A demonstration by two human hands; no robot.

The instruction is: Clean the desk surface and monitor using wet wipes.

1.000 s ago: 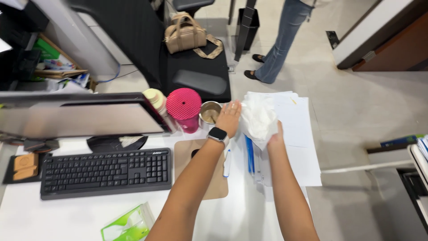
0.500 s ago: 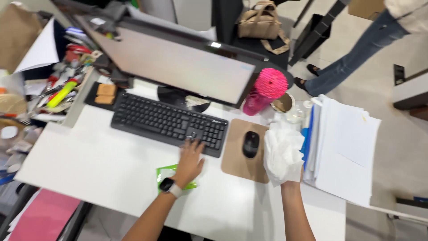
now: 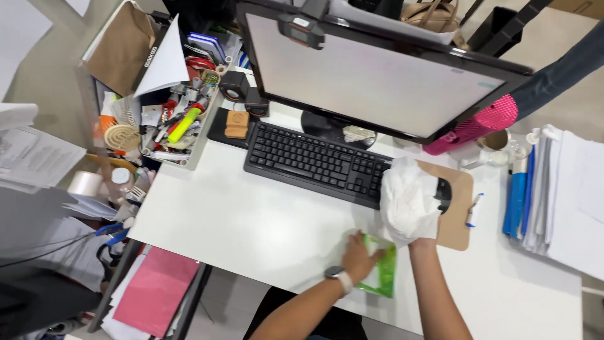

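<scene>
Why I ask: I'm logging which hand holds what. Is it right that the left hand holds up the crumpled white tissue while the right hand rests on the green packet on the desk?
Hands swapped. The head view shows the right hand holding up the crumpled white tissue, the left hand on the green packet.

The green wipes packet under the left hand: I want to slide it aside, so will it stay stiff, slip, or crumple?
The green wipes packet looks like a soft, glossy film pouch lying flat, so it would probably flex rather than stay stiff. On the smooth white desk it likely slides easily. The left hand presses on it, which suggests it is light and shifts unless held.
</scene>
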